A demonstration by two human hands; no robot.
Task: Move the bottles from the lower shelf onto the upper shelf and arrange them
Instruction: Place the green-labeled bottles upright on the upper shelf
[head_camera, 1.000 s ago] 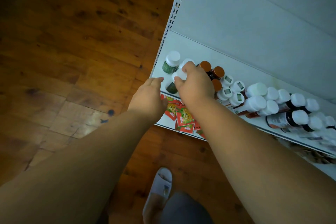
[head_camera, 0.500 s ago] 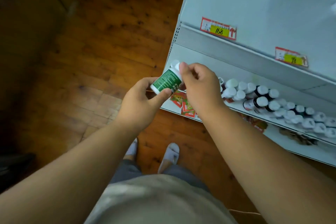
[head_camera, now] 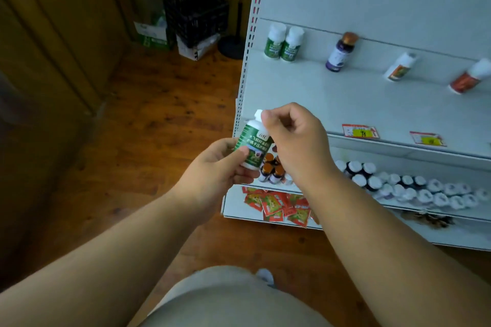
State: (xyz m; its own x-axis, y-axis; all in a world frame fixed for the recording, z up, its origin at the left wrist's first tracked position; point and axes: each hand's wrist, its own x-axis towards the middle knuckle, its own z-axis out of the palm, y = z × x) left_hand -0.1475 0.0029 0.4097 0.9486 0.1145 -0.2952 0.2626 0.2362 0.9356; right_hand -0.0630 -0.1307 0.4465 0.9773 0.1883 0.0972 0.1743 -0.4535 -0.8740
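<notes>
At frame centre, a green-labelled bottle point(head_camera: 254, 142) is gripped at its base by the left hand point(head_camera: 216, 167) and pinched near its white cap by the right hand point(head_camera: 293, 138).

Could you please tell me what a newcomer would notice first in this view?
A green-labelled bottle held in mid-air by both hands, left hand round its base, right hand at its white cap. Behind, two matching bottles stand on the upper shelf.
</notes>
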